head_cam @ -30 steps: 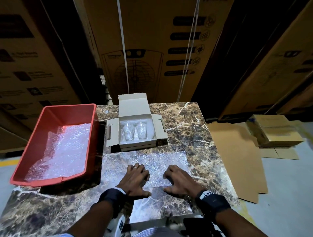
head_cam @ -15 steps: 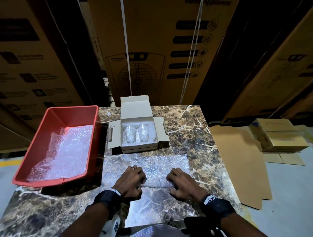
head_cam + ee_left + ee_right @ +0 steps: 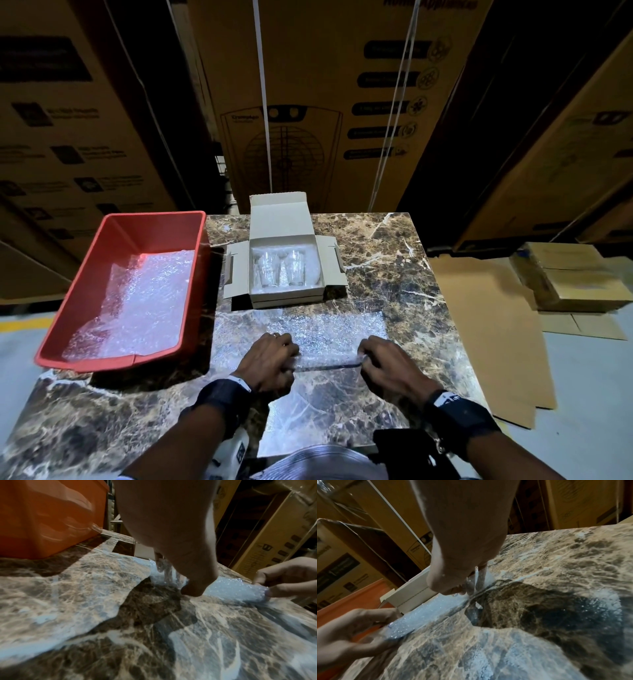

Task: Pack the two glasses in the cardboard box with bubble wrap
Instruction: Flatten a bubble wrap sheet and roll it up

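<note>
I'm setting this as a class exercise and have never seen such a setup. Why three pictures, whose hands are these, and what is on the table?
No machine here: a person works bare-handed, wearing three cameras. The head view looks down from the forehead; the other two sit on the wrists and look along the fingers.

On the marble table stands an open cardboard box with two glasses lying inside on padding. Beside it a red tub holds more bubble wrap. A flat bubble wrap sheet lies in front of the box.

The left hand and right hand each pinch the sheet's near edge, lifting it slightly off the table. The wrist views show the same pinch close up.
</note>
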